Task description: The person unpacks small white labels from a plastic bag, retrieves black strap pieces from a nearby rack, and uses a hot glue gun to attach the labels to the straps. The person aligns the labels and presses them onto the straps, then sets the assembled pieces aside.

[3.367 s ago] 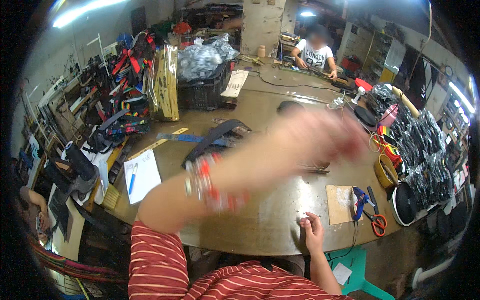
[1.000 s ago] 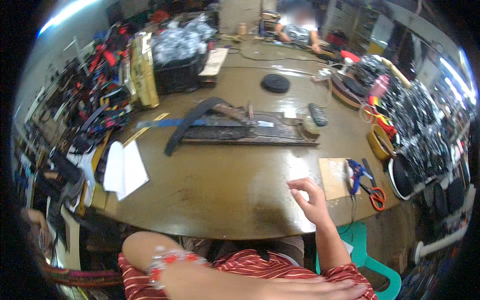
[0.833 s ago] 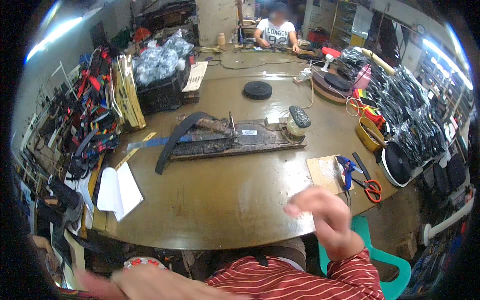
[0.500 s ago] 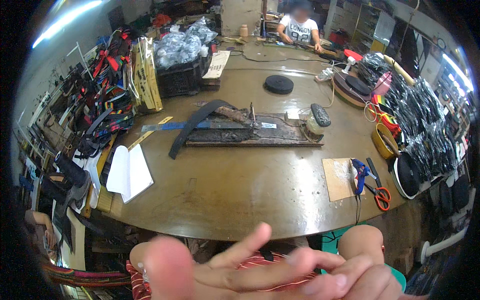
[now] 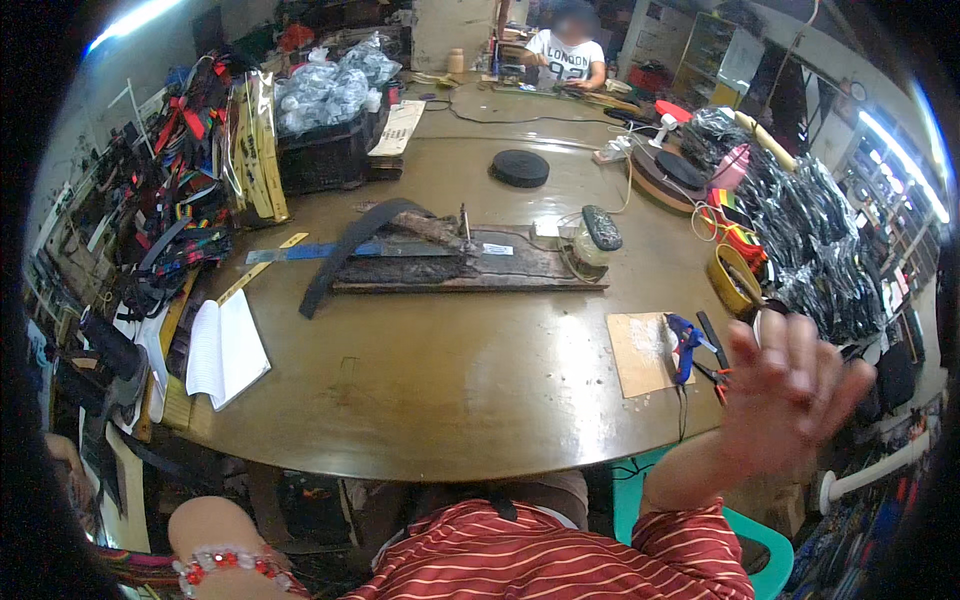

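My right hand (image 5: 790,385) hangs raised past the desk (image 5: 450,400) edge, fingers spread wide and holding nothing. Nearest to it lies the blue glue gun (image 5: 684,345) on a cardboard sheet (image 5: 640,352), with scissors (image 5: 715,372) just beside. The gun looks light and rigid; I'd judge its handle the place to grip, away from the nozzle. My left hand is out of view; only the beaded wrist (image 5: 225,565) shows.
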{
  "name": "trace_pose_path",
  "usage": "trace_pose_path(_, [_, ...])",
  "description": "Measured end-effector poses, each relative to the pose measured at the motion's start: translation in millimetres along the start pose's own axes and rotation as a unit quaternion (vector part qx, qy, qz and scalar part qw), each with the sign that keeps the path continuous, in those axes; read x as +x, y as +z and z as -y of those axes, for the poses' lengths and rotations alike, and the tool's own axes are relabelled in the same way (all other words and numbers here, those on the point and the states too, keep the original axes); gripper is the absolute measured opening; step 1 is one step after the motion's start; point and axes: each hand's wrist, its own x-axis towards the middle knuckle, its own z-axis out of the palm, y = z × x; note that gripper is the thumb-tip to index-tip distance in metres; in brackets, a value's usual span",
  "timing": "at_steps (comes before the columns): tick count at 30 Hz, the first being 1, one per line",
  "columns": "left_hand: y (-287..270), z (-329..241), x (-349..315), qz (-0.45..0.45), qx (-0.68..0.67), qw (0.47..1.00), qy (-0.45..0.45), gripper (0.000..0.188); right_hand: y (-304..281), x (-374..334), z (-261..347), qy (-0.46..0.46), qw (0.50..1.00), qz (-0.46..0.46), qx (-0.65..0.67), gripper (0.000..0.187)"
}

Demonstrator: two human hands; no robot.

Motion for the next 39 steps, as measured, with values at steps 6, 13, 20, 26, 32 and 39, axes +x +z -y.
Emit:
trace_pose_path(6, [6,-7,-26,-0.009,0.109,0.994,-0.006,0.047,-25,24,-107,0.145,0.986,-0.002,-0.078,0.034])
trace_pose_path(13, [50,-51,-59,-0.322,0.115,0.924,-0.174,0.052,-50,-18,-253,0.228,0.908,0.093,-0.338,0.032])
trace_pose_path(20, [174,-50,-106,-0.239,0.288,0.71,-0.597,0.069,-84,-94,-323,0.163,0.834,0.262,-0.458,0.017])
trace_pose_path(26, [264,-84,-114,-0.348,0.244,0.509,-0.749,0.039,-118,-85,-352,0.25,0.911,0.147,-0.294,0.047])
trace_pose_path(32, [337,-202,-145,-0.404,0.36,0.018,-0.841,0.022,-126,-79,-358,0.24,0.893,0.184,-0.334,0.046])
trace_pose_path(39, [409,-308,-259,-0.472,0.429,-0.119,-0.76,0.017,-139,-73,-376,0.299,0.9,0.134,-0.287,0.046])
